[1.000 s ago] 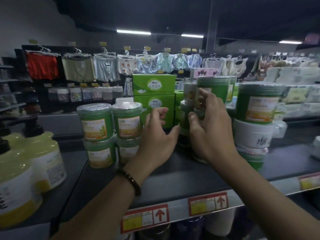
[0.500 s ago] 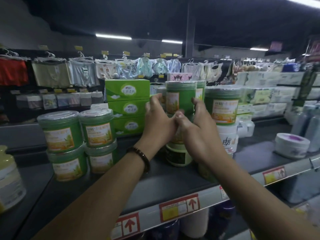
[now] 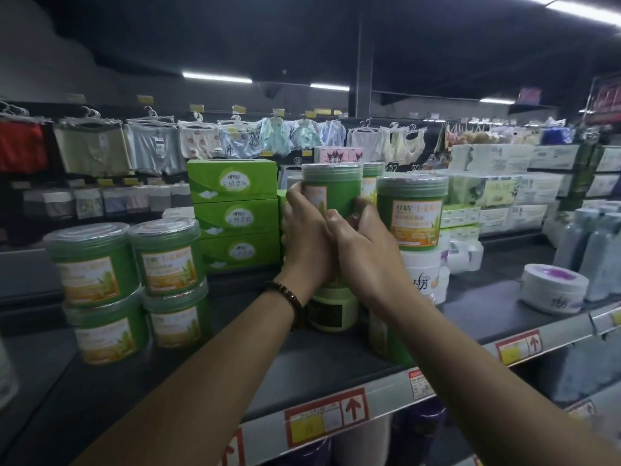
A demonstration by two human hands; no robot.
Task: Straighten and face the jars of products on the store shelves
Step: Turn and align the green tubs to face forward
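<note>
Both my hands clasp one tall green jar [image 3: 336, 191] at the top of a stack in the middle of the dark shelf [image 3: 235, 375]. My left hand [image 3: 307, 243] wraps its left side and my right hand [image 3: 364, 253] its right side and front. The jar's orange label faces left, partly under my left fingers. Below my hands a pale green jar [image 3: 331, 309] shows. To the right another green jar [image 3: 415, 210] faces forward on a white jar [image 3: 425, 280]. At the left, several green jars [image 3: 131, 284] stand stacked two high, labels forward.
Green tissue boxes [image 3: 235, 213] are stacked behind the jars. A low white tub with a purple lid [image 3: 552, 292] and pale bottles [image 3: 588, 253] sit at the right. Price tags [image 3: 326, 420] line the shelf's front edge. Hanging garments [image 3: 151, 146] fill the back wall.
My left hand came off the shelf gap and joined the right on the top green jar. The jar's label has turned further left. My view shifted right.
</note>
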